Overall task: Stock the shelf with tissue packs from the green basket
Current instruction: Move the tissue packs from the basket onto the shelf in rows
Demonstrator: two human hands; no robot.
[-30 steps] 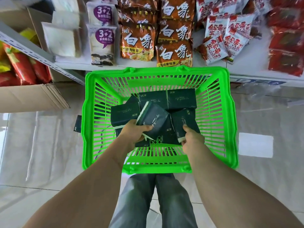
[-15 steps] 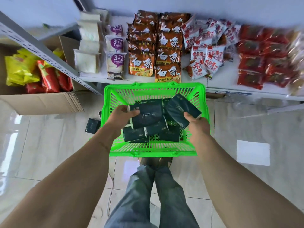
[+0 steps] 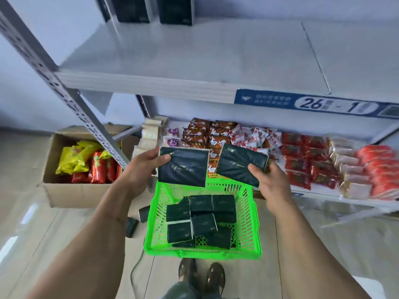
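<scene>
Floor: pale glossy tiles (image 3: pixel 323 244) under green basket (image 3: pixel 248 212) | Shelf (image 3: pixel 194 61): grey board above basket | Left hand (image 3: pixel 140 169) grip: holds tissue pack (image 3: pixel 183 167) above basket | Right hand (image 3: pixel 272 180) grip: holds second tissue pack (image 3: pixel 239 167) | Cardboard box (image 3: pixel 71 190) left of basket.

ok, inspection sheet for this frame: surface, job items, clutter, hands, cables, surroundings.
Surface: grey upper shelf, mostly bare; two dark packs at its back.
Job's things: green basket on the floor, dark tissue packs heaped inside.
Clutter: two dark packs on the floor left of the basket.
Hands: left hand grips one tissue pack; right hand grips another; both held above the basket.
Cables: thin cable on the floor.
Surroundings: lower shelf of snack packets; cardboard box of snacks.
</scene>
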